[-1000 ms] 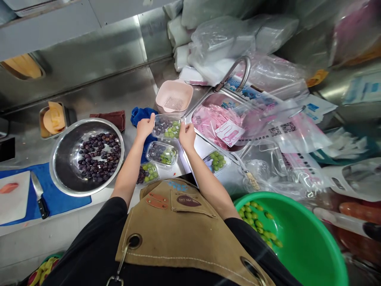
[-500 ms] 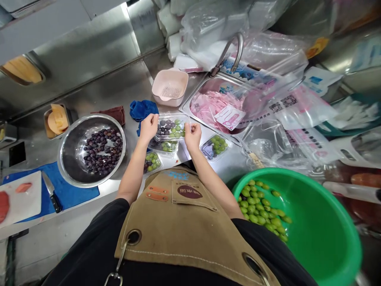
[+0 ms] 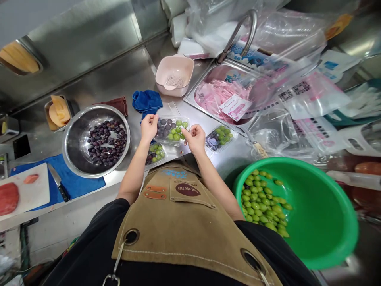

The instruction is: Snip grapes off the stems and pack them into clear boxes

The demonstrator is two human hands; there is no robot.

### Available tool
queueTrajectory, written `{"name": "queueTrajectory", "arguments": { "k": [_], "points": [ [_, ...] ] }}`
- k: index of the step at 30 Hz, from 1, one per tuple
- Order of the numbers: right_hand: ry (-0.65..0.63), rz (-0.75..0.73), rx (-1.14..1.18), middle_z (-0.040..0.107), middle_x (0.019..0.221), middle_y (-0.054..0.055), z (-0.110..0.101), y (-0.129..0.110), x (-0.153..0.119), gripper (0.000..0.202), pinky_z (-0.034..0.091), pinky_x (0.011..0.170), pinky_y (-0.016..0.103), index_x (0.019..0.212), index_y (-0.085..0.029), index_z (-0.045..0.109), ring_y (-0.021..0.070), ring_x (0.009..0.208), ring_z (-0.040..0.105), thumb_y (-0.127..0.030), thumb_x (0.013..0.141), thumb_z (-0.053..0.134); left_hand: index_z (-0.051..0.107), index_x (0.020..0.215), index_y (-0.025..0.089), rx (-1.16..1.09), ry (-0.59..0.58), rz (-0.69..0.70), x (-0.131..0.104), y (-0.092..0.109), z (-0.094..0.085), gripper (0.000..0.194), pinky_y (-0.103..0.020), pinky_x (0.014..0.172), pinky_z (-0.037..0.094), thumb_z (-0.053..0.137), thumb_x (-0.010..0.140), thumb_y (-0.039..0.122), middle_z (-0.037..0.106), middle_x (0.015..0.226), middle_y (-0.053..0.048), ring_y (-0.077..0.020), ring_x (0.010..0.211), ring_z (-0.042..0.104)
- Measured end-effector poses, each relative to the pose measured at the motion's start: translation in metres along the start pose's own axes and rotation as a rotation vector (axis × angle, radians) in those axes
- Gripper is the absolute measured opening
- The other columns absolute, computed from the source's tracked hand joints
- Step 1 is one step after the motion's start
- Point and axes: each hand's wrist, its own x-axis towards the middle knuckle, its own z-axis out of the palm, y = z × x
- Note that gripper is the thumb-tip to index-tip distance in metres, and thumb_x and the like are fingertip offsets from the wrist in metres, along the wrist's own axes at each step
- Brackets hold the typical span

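Observation:
A clear plastic container (image 3: 169,135) of purple and green grapes sits on the steel counter before me. Its clear lid (image 3: 172,119) lies over the fruit; being see-through, its exact seating is hard to make out. At the left edge my left hand (image 3: 149,128) is closed in a pinch on the lid. My right hand (image 3: 195,138) has its thumb and curled fingers at the lid's right edge. Just nearer to me is another grape container (image 3: 155,154), partly covered. To the right of my hands stands a third filled container (image 3: 220,138).
A steel bowl (image 3: 68,139) of purple grapes stands left, by a knife (image 3: 58,182) and a cutting board (image 3: 38,194). A green basin (image 3: 315,222) with green grapes is at right. Behind are a pink basket (image 3: 174,73), blue cloth (image 3: 147,101), sink (image 3: 205,85) and faucet (image 3: 253,29).
Both hands have brought the lid down from above onto the grape container. The right hand's fingers have shifted at the right edge. The camera view has moved slightly.

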Motion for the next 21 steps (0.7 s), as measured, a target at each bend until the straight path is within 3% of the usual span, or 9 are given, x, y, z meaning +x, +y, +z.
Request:
{"name": "queueTrajectory", "arguments": {
  "k": [5,8,11,17,19,21],
  "points": [
    [-0.083,0.014,-0.087,0.041,0.059,-0.014,-0.003,0.0,-0.007,0.07,0.04,0.034,0.026,0.093,-0.031,0.044,0.0102,0.04,0.037,-0.078,0.071,0.092,0.064,0.082,0.021,-0.031,-0.081,-0.006,0.003,-0.005,-0.009,0.03,-0.026,0.057,0.033,0.074,0.101,0.041,0.051,0.061,0.005,-0.0126,0.055,0.043],
    [-0.127,0.02,-0.239,0.041,0.056,-0.012,-0.005,0.0,0.001,0.064,0.036,0.038,0.025,0.091,-0.03,0.046,0.0119,0.042,0.041,-0.085,0.084,0.077,0.064,0.082,0.021,0.034,-0.136,0.046,0.005,-0.005,-0.014,0.028,-0.026,0.061,0.034,0.074,0.102,0.039,0.049,0.06,0.006,-0.0126,0.056,0.044],
    [-0.045,-0.021,-0.304,0.039,0.059,-0.007,-0.005,0.006,0.01,0.068,0.035,0.041,0.026,0.078,-0.028,0.041,0.0123,0.047,0.041,-0.092,0.091,0.061,0.064,0.088,0.022,0.102,-0.088,0.074,-0.004,-0.007,-0.012,0.024,-0.027,0.066,0.036,0.067,0.107,0.036,0.048,0.061,0.006,-0.0144,0.06,0.048],
    [0.081,-0.049,-0.267,0.028,0.064,-0.006,0.007,0.034,0.016,0.08,0.037,0.048,0.026,0.069,-0.028,0.031,0.0135,0.058,0.036,-0.102,0.082,0.059,0.061,0.088,0.024,0.134,0.047,-0.035,-0.032,-0.021,0.0,0.021,-0.03,0.067,0.033,0.063,0.108,0.032,0.043,0.062,0.006,-0.0177,0.06,0.046],
    [0.071,-0.014,-0.291,0.031,0.065,-0.005,0.007,0.038,0.019,0.076,0.043,0.053,0.027,0.069,-0.028,0.034,0.0146,0.061,0.041,-0.098,0.085,0.058,0.06,0.087,0.025,0.137,0.06,-0.049,-0.033,-0.027,0.003,0.021,-0.03,0.067,0.034,0.063,0.107,0.031,0.042,0.061,0.006,-0.0183,0.061,0.046],
    [0.083,0.04,-0.348,0.043,0.069,-0.004,-0.003,0.035,0.023,0.065,0.051,0.063,0.03,0.074,-0.028,0.044,0.017,0.067,0.051,-0.089,0.092,0.059,0.059,0.087,0.025,0.154,0.084,-0.07,-0.028,-0.031,0.004,0.021,-0.029,0.07,0.036,0.061,0.107,0.031,0.043,0.062,0.006,-0.0191,0.063,0.048]
  ]
}}
